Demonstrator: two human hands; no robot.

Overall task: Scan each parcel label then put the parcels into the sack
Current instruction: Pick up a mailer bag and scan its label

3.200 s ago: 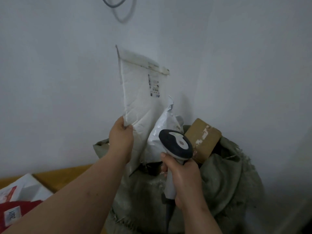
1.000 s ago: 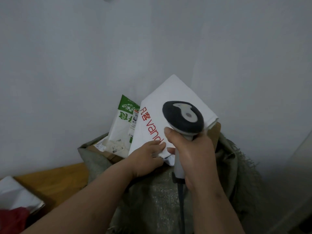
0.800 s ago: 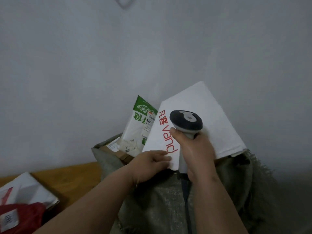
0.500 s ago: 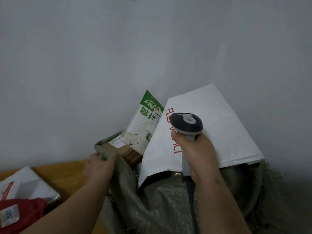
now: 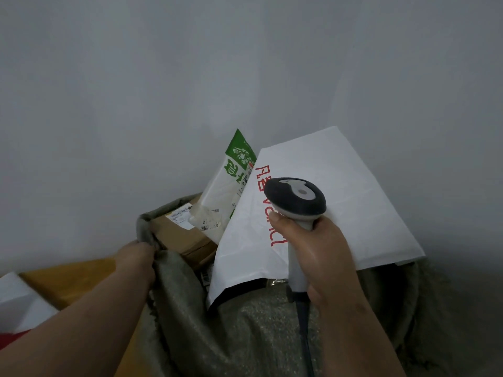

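Observation:
A grey-green woven sack point(image 5: 245, 330) stands against the wall, stuffed with parcels. A large white mailer with red lettering point(image 5: 340, 191) lies tilted across its mouth. Behind it stick up a green-and-white bag point(image 5: 226, 197) and a brown cardboard box point(image 5: 179, 235) with a label. My left hand point(image 5: 136, 257) grips the sack's left rim. My right hand point(image 5: 321, 251) holds a grey-and-white barcode scanner point(image 5: 296, 202) upright in front of the white mailer, its cable hanging down.
A wooden table surface point(image 5: 68, 281) sits at the lower left, bearing a white parcel point(image 5: 19, 303) and a red one point(image 5: 11, 338) at the frame edge. A plain grey wall point(image 5: 245, 63) fills the background close behind the sack.
My left hand let go of the white mailer, which now rests on the sack, and moved left to grab the sack's rim. My right hand keeps holding the scanner.

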